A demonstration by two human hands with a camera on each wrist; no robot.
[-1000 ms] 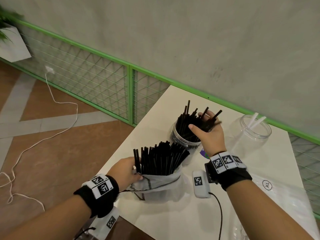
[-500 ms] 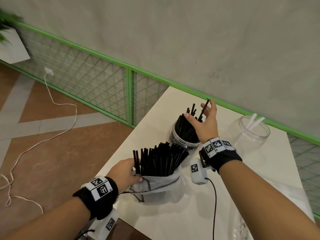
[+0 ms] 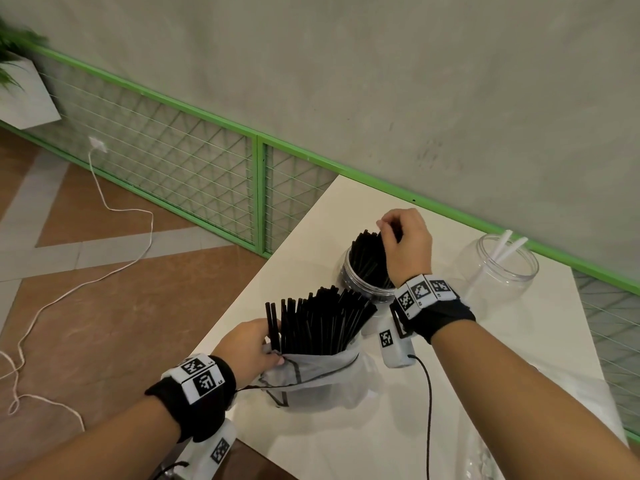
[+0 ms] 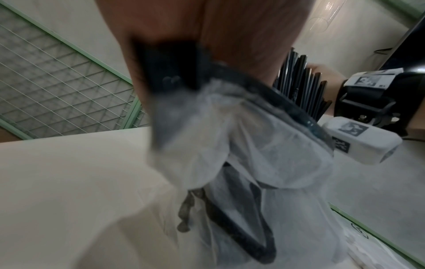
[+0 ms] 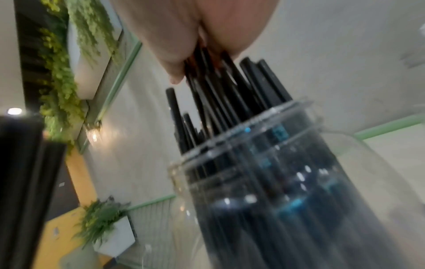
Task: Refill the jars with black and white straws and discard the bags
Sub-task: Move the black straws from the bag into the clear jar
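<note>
Mid black-straw refill: the right hand (image 3: pixel 407 244), fingers curled on black straws (image 3: pixel 369 258) in the jar (image 3: pixel 360 289), must release them, while at seven o'clock the left hand (image 3: pixel 247 348) grips the bag (image 3: pixel 322 375).

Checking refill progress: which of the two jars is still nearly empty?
The clear jar farthest right, holding only two white straws; the other jar is packed with black straws.

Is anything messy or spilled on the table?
Nothing is spilled. The black straws stand bunched in their jar under the right hand, while the left hand holds the bag upright. The other jar looks nearly empty, with two white straws.
</note>
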